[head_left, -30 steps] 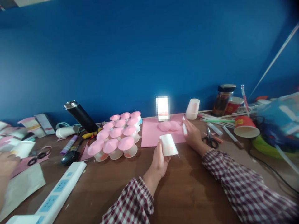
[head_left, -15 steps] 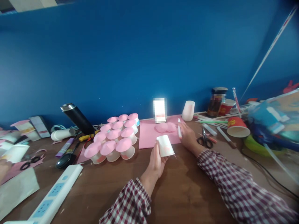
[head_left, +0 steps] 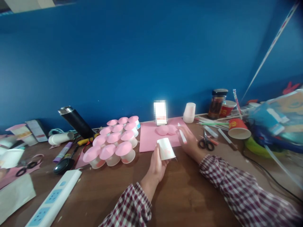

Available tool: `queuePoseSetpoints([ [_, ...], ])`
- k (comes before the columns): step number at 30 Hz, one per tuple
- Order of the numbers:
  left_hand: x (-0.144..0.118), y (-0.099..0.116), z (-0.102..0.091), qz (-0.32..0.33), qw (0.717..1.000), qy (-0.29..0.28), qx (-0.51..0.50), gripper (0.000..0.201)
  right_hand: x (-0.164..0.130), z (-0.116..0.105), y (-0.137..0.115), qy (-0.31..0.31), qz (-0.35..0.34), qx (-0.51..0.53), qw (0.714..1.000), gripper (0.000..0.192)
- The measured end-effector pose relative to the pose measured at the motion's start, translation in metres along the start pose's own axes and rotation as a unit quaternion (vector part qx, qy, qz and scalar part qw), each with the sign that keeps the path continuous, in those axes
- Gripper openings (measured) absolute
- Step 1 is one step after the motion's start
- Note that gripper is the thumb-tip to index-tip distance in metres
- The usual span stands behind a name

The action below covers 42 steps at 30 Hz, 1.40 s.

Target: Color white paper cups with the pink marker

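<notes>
The left hand (head_left: 158,162) is curled round a white paper cup (head_left: 166,149), tilted mouth-down above the brown table (head_left: 184,198). I see the right hand (head_left: 190,141), fingers loosely bent, holding a slim white tube (head_left: 182,135) at the pink paper's (head_left: 147,140) right side. Pink-topped cups (head_left: 114,137) stand clustered farther left.

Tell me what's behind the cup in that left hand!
Pink paper, with pink rounded pieces on it. The white cup covers part of the paper's near edge; whatever lies right behind it is hidden.
</notes>
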<state>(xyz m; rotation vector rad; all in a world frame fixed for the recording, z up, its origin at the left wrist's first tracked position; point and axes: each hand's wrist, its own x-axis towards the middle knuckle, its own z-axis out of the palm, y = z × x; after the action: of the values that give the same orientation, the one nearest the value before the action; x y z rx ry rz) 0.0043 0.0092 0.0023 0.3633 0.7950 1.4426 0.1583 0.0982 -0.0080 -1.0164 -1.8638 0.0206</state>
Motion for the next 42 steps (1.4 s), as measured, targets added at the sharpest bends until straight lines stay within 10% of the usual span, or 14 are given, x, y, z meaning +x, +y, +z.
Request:
queuePoseSetpoints([
  [21,-0.005,0.004,0.005,-0.009,0.999,-0.047,0.011,0.043,-0.040,-0.035,-0.069,0.018,0.227,0.337,0.914,0.020],
  [33,-0.004,0.003,0.006,-0.024,0.998,-0.049,0.031,0.052,-0.050,-0.026,-0.069,-0.012,0.336,0.507,0.793,0.021],
  [42,-0.005,0.003,0.005,-0.016,0.998,-0.053,0.040,0.054,-0.047,-0.029,-0.073,-0.024,0.329,0.479,0.813,0.024],
])
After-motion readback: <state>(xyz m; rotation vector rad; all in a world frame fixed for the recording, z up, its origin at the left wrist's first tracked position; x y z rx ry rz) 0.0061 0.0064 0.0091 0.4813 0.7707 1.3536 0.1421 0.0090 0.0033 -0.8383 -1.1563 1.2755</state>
